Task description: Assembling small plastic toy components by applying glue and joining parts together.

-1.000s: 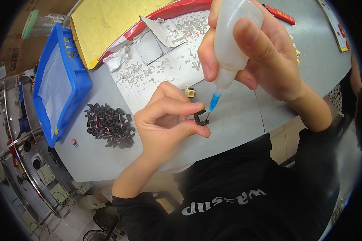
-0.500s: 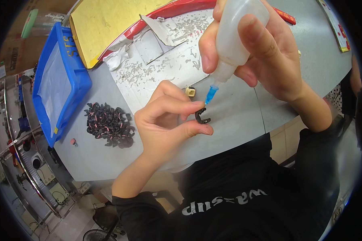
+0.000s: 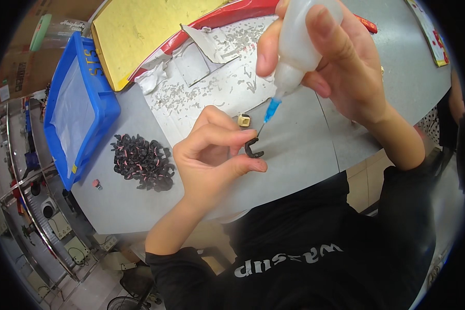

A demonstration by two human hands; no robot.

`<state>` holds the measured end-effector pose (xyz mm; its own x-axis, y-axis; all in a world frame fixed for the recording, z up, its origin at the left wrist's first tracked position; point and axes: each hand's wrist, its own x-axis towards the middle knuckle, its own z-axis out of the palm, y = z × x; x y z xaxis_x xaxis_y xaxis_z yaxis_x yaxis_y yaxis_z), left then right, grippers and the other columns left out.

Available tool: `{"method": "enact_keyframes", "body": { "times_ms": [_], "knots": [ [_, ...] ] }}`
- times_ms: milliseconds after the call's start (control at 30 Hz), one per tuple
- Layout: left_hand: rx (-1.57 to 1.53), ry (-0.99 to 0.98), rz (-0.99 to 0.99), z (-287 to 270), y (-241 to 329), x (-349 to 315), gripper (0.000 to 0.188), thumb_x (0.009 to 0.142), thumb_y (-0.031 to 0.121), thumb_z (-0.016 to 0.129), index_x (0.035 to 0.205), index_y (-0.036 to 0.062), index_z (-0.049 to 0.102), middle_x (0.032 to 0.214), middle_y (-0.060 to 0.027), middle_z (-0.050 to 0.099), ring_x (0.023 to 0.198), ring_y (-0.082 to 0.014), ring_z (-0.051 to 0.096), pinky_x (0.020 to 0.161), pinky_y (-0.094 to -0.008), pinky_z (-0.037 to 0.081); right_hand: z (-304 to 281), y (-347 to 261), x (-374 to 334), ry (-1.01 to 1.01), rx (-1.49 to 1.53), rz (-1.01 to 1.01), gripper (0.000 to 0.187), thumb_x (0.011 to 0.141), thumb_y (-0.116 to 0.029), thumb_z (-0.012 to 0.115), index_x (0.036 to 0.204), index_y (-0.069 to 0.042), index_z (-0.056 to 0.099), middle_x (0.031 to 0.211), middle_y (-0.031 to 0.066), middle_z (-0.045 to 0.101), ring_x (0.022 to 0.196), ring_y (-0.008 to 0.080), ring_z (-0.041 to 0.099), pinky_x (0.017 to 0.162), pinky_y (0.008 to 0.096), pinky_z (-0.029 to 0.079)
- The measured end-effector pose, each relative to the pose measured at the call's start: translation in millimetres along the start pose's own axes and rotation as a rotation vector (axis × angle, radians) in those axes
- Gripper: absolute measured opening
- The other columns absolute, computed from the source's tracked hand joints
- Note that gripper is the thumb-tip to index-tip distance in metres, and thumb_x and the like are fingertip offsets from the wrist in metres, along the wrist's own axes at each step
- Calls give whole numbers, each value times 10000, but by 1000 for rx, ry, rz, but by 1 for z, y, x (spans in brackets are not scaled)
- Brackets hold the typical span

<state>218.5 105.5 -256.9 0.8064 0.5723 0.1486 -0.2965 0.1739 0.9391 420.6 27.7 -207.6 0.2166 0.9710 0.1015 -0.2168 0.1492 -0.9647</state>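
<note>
Between thumb and index finger, my left hand (image 3: 212, 142) pinches a small black C-shaped part (image 3: 252, 149), its opening toward the right. My right hand (image 3: 346, 67) wraps round a translucent white squeeze bottle (image 3: 300, 44), tipped with its nozzle downward. On the nozzle sits a blue needle tip (image 3: 272, 110), and its thin needle reaches the upper end of the black part or just above it; exact contact is too small to tell. Just behind my left fingertips a small cream-coloured block (image 3: 244, 120) rests on the table. To the left lies a pile of black parts (image 3: 142, 161), some with pink bits.
A blue tray (image 3: 104, 106) stands at the left beside a yellow board (image 3: 144, 31). White sheets (image 3: 186, 111) with grey marks and folded card lie at the back, along a red strip. A small pink-topped piece (image 3: 96, 184) lies near the left table edge.
The bottle has tilted and its blue tip has drawn slightly up from the black part, baring the needle. My left hand has shifted a little to the left with the part.
</note>
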Motion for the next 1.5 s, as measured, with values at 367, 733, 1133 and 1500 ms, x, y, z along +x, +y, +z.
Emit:
{"method": "enact_keyframes", "body": {
  "times_ms": [367, 733, 1133, 1500],
  "knots": [
    [200, 271, 204, -11, 6, 6, 329, 641, -102, 709, 946, -3, 634, 846, -26, 492, 726, -90, 451, 686, -205, 393, 2, -5, 5, 188, -59, 19, 285, 921, -264, 500, 1052, -22, 428, 1103, 192, 557, 761, 121, 545, 674, 240, 437],
    [506, 621, 500, -17, 9, 15, 259, 708, -70, 696, 948, -19, 611, 848, -11, 472, 728, -88, 417, 688, -197, 376, -10, 28, 7, -178, -945, -314, 254, 723, -35, 672, 912, -26, 502, 899, 95, 562, 842, 222, 560, 754, 299, 463],
    [605, 572, 524, -17, 8, 12, 280, 694, -67, 710, 949, 3, 616, 858, -36, 480, 718, -102, 423, 647, -195, 376, -75, -23, -3, 340, -1527, 7, 334, 753, -276, 688, 786, 1, 506, 686, 119, 562, 639, 264, 537, 595, 338, 441],
    [606, 533, 521, -15, 8, 11, 291, 679, -23, 743, 941, 5, 620, 883, -45, 481, 704, -89, 422, 586, -191, 371, -73, -9, 3, 249, -1611, 231, 175, 736, -112, 649, 792, -2, 525, 736, 107, 588, 697, 239, 576, 633, 330, 458]
  ]
}}
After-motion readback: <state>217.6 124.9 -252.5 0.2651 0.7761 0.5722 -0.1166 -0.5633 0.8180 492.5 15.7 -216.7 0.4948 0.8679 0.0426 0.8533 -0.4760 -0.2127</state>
